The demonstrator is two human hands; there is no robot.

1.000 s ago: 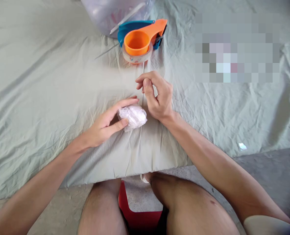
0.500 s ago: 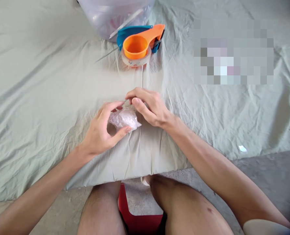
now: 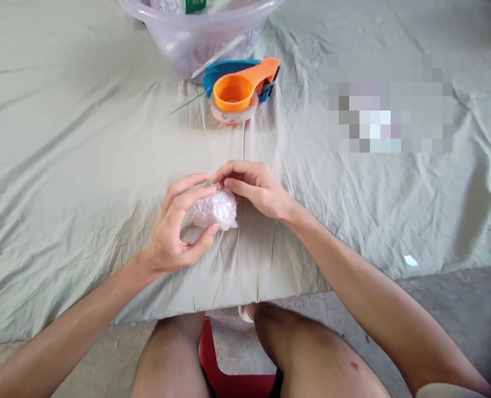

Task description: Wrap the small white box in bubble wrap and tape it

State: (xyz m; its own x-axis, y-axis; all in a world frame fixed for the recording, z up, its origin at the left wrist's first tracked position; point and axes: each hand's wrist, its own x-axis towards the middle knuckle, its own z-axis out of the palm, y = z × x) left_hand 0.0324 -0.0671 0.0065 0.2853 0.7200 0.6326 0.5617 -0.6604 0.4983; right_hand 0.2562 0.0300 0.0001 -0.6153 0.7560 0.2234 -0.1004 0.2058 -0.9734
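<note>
A crinkled grey-green cloth (image 3: 83, 143) spread beneath the wrapped bundle (image 3: 218, 213) and well out to both sides of it. A translucent lilac basin (image 3: 171, 47) sat well beyond the bundle, with a blue and orange tape dispenser (image 3: 251, 82) between the two, its tape roll (image 3: 233, 116) facing the bundle. The left hand (image 3: 171, 235) curved round the bundle from its left, holding it lightly, fingertips at its far edge and thumb against its near edge. The right hand (image 3: 264, 193) reached in at the bundle's far right corner, thumb and fingers drawn close; whether anything was pinched there I could not tell. A hold that loose, I judged, could let the clear wrapping spring open, and a tug from the right hand could twist the bundle askew if the left pressed too little. The bundle itself lay inside the left hand's curl, just beside the right fingertips, while a small shiny scrap (image 3: 410, 260) lay well to its right
</note>
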